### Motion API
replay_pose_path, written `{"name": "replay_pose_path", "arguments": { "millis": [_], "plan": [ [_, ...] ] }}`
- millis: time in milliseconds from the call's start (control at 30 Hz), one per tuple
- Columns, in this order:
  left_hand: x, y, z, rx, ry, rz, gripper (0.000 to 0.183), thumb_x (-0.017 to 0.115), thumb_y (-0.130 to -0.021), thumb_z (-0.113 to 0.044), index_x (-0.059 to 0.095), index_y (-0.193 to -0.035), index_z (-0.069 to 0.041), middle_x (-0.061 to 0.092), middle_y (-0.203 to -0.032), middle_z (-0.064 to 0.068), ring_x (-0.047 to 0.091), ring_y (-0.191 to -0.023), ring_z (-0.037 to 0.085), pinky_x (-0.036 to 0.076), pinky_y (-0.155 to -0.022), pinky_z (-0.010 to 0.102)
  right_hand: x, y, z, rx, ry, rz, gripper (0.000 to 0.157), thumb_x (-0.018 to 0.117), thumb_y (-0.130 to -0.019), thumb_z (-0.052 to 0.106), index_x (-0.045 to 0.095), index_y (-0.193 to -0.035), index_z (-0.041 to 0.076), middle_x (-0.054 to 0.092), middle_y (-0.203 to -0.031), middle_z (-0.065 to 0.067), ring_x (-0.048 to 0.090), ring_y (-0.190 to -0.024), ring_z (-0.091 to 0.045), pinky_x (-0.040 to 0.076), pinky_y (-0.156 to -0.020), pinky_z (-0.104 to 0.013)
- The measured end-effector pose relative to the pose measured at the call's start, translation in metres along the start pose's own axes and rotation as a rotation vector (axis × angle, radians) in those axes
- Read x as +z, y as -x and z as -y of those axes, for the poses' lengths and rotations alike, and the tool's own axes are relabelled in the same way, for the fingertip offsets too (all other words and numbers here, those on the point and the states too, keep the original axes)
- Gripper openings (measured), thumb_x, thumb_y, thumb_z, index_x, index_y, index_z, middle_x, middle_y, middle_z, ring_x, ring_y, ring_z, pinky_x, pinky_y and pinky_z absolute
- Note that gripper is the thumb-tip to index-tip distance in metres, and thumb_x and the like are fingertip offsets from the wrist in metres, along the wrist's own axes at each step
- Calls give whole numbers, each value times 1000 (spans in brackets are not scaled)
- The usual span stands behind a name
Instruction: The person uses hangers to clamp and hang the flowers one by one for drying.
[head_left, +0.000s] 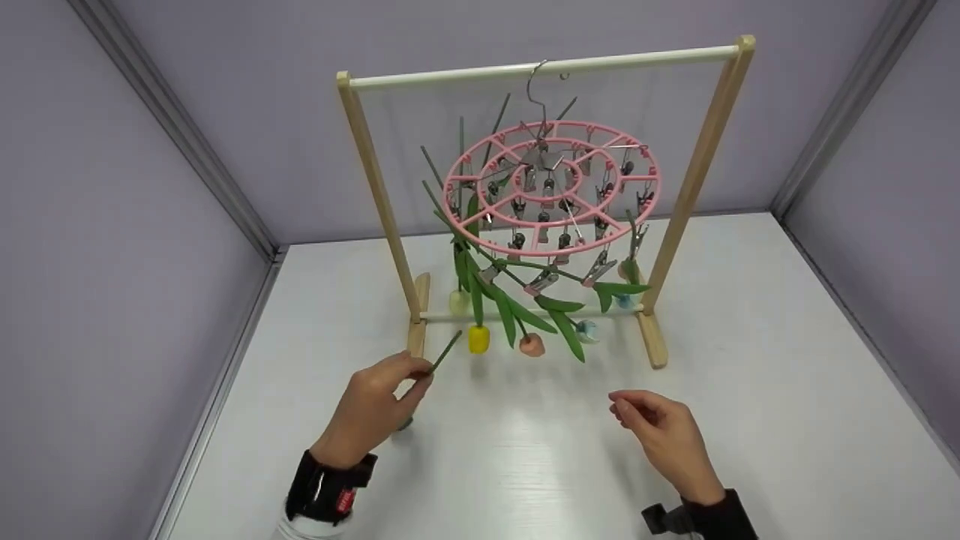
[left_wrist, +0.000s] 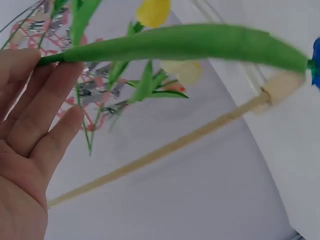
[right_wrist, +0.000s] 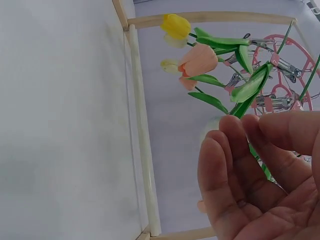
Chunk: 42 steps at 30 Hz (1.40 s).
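My left hand (head_left: 382, 397) pinches the green stem (head_left: 448, 351) of an artificial tulip between thumb and fingers, at the front left of the rack. In the left wrist view its long green leaf (left_wrist: 190, 42) reaches right, to a blue bloom (left_wrist: 316, 62) cut off by the frame edge. My right hand (head_left: 664, 431) hovers over the table at the right, fingers loosely bent, holding nothing. Between and beyond the hands hangs a round pink clip hanger (head_left: 536, 251). Tulips hang bloom-down from its clips, among them a yellow one (head_left: 478, 340), a peach one (head_left: 532, 345) and a pale blue one (head_left: 588, 331).
A wooden rack with a white top rail (head_left: 450, 76) carries the hanger by its metal hook (head_left: 531, 86). The rack's feet (head_left: 652, 341) stand on a white table (head_left: 750, 337). Grey panels (head_left: 135, 300) enclose the left, right and back.
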<state>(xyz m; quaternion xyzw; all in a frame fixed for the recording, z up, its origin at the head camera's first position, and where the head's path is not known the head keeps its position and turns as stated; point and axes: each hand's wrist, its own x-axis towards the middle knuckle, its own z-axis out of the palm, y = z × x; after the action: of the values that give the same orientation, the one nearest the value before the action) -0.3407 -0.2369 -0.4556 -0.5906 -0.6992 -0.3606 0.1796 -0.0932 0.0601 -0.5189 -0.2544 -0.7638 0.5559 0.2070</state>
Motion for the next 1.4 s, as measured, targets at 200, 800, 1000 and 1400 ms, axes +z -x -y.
{"name": "replay_pose_path", "arguments": {
  "millis": [200,800,1000,1400],
  "plan": [
    [-2,-14,-25,-44,234,-27,19,77,-83,4,71,-97,-5,72,-93,1,70,-84,10,56,-74,22,14,16,23,-64,4,-7,16,66,-96,11,73,-109,3,72,-99,-7,69,-90,-14,55,-80,-23],
    [41,-46,-76,-119,505,-30,11,74,-91,-13,72,-99,-7,73,-94,-4,69,-85,5,55,-79,25,42,33,54,-301,157,-16,15,68,-95,14,74,-106,23,70,-97,11,67,-88,-10,55,-80,-25],
    [48,-52,-74,-106,555,12,12,73,-92,-15,72,-102,-7,74,-95,-4,69,-88,5,55,-80,25,53,32,60,-465,186,-59,32,72,-89,1,70,-116,19,67,-110,8,65,-101,-16,52,-88,-26],
    [45,-59,-65,-78,661,101,13,73,-92,-16,72,-101,-7,73,-96,-1,68,-89,5,55,-78,23,74,31,72,-566,211,-55,30,69,-92,4,70,-119,17,68,-110,7,66,-100,-13,52,-87,-27]
  ]
}}
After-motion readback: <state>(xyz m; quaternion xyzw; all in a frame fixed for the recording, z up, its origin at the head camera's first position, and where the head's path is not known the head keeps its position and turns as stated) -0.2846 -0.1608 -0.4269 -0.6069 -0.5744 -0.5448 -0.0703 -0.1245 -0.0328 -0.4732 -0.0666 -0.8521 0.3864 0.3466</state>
